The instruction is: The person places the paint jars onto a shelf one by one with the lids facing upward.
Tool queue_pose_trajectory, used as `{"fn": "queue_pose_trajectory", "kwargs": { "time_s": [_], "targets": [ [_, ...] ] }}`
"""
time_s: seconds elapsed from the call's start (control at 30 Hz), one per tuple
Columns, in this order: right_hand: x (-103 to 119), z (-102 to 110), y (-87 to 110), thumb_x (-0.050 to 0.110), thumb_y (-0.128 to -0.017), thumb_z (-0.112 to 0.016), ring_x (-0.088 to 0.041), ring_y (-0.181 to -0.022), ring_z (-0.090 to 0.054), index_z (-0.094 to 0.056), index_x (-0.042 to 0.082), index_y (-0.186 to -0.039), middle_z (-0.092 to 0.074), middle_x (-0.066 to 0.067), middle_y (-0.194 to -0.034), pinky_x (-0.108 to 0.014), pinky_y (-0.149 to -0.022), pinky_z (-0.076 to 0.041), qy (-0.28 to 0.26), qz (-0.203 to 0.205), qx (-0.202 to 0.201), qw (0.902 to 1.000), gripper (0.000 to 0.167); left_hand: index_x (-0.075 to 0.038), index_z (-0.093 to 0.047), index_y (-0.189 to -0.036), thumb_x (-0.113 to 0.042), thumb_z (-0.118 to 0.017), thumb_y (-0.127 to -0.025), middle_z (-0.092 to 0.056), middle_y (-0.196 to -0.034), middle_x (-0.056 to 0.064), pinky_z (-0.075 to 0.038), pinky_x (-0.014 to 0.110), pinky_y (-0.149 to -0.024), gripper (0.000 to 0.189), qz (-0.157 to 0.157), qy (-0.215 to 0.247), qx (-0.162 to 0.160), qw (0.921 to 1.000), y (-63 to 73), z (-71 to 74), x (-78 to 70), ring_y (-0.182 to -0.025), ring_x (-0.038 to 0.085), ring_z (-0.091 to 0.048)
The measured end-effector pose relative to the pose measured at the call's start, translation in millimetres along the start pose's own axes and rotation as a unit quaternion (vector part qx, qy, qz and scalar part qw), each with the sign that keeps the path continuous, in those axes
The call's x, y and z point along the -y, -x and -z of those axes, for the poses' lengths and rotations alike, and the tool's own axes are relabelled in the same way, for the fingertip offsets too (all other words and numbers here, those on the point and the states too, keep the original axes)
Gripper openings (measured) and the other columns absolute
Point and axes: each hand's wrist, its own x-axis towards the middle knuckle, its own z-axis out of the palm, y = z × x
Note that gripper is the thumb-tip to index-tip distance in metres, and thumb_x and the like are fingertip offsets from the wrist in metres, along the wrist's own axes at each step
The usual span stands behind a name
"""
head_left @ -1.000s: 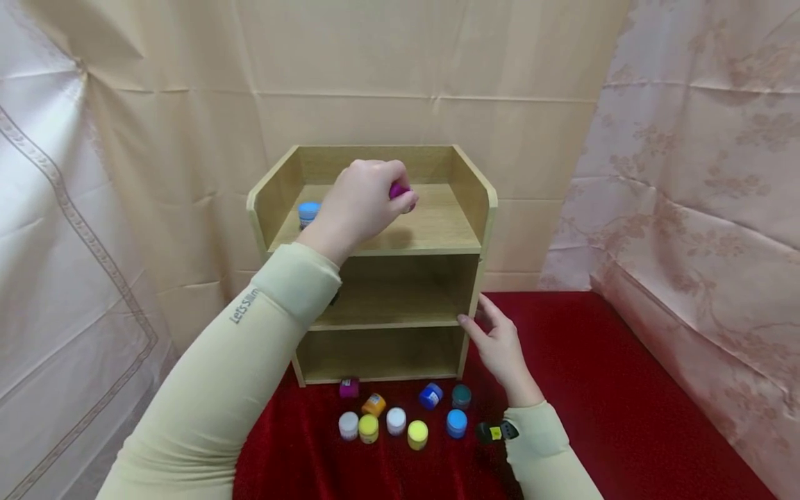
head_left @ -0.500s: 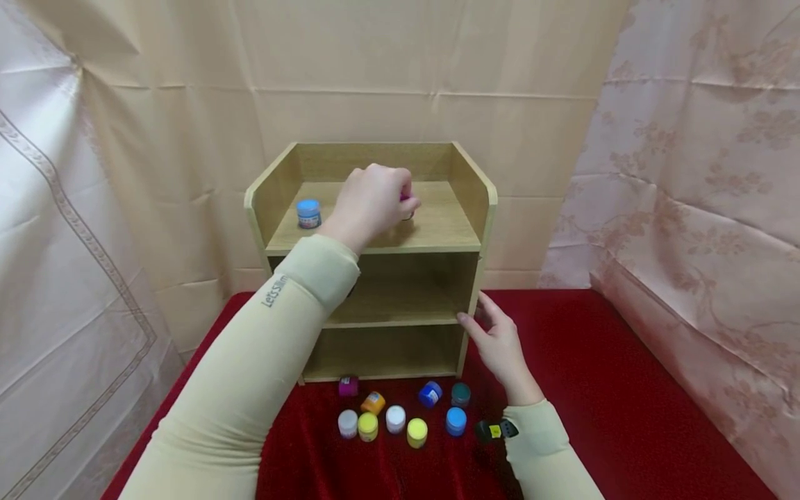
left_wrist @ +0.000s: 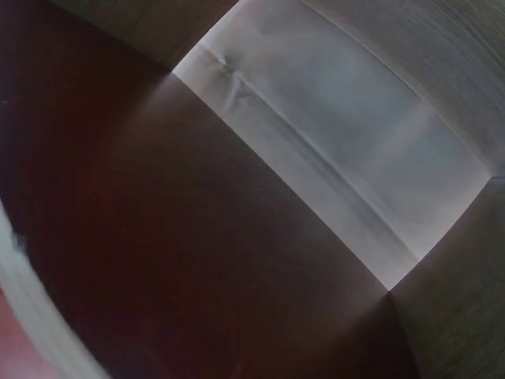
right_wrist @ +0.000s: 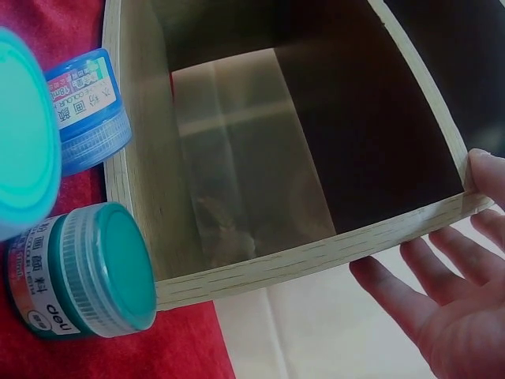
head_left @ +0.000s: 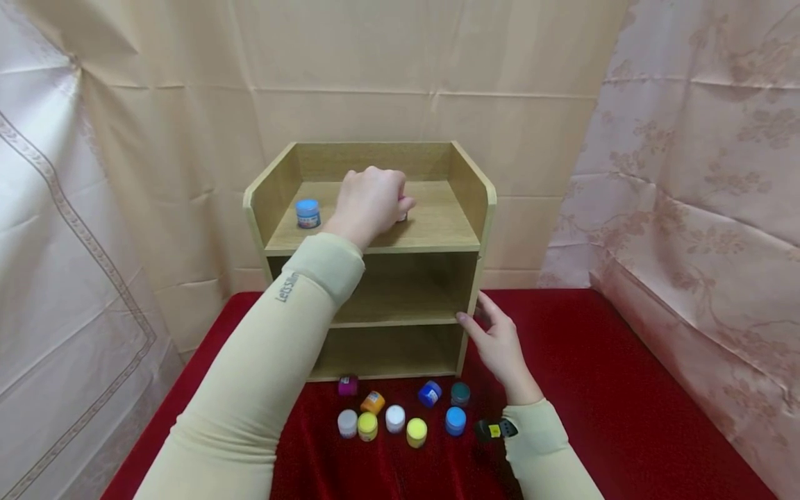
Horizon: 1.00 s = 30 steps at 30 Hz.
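On the top board of the wooden shelf (head_left: 437, 246), my left hand (head_left: 369, 201) grips a small magenta-capped paint jar (head_left: 403, 217), mostly hidden behind the fingers. Left of it on that board stands a light-blue paint jar (head_left: 307, 214). My right hand (head_left: 500, 344) holds the shelf's right side panel, thumb at the front edge by the middle board and fingers along the outer face. The right wrist view shows this hand (right_wrist: 450, 292) at the panel edge, with a teal jar (right_wrist: 126, 268) and a blue jar (right_wrist: 91, 110) nearby. The left wrist view shows only a shelf compartment (left_wrist: 197, 221).
Several paint jars are on the red cloth (head_left: 594, 389) before the shelf: magenta (head_left: 348, 386), orange (head_left: 373, 403) and blue (head_left: 430, 394) ones lie tipped, while grey (head_left: 347, 423), white (head_left: 395, 419) and yellow (head_left: 417, 432) ones stand. Curtains hang behind and at both sides.
My left hand has come down with the magenta-capped jar toward the top board. The light-blue jar there shows fully now. My right hand stays where it was.
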Motion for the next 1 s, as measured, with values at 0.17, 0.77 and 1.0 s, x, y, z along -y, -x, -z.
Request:
{"fn": "queue_pose_trajectory", "kwargs": {
  "time_s": [0.17, 0.77, 1.0],
  "targets": [
    [-1, 0, -0.4, 0.025, -0.098, -0.070, -0.031, -0.120, -0.062, -0.050, 0.014, -0.150, -0.063, -0.013, -0.136, -0.048, -0.090, -0.055, -0.001, 0.005, -0.002, 1.0000, 0.057, -0.018, -0.059, -0.078, -0.037, -0.060, -0.101, -0.063, -0.073, -0.003, -0.043, 0.042, -0.076, 0.030, 0.012, 0.006, 0.009, 0.9999, -2.6, -2.3, -2.2, -0.074, 0.019, -0.058],
    [-1, 0, -0.3, 0.024, -0.098, -0.070, -0.031, -0.122, -0.062, -0.050, 0.017, -0.150, -0.061, -0.013, -0.138, -0.048, -0.090, -0.055, 0.006, 0.002, -0.004, 1.0000, 0.056, -0.019, -0.057, -0.080, -0.041, -0.060, -0.101, -0.062, -0.077, -0.003, -0.039, 0.044, -0.080, 0.030, 0.020, 0.020, 0.023, 0.9993, 1.3, 2.1, -3.9, -0.080, 0.019, -0.058],
    [-2, -1, 0.0, 0.024, -0.098, -0.070, -0.030, -0.122, -0.062, -0.051, 0.017, -0.150, -0.062, -0.013, -0.137, -0.048, -0.091, -0.055, 0.008, 0.001, -0.004, 1.0000, 0.056, -0.020, -0.066, -0.101, -0.047, -0.059, -0.101, -0.068, -0.098, -0.004, -0.035, 0.047, -0.091, 0.028, 0.023, 0.034, 0.028, 0.9988, 9.7, 10.8, -3.2, -0.098, 0.019, -0.060]
  ]
}}
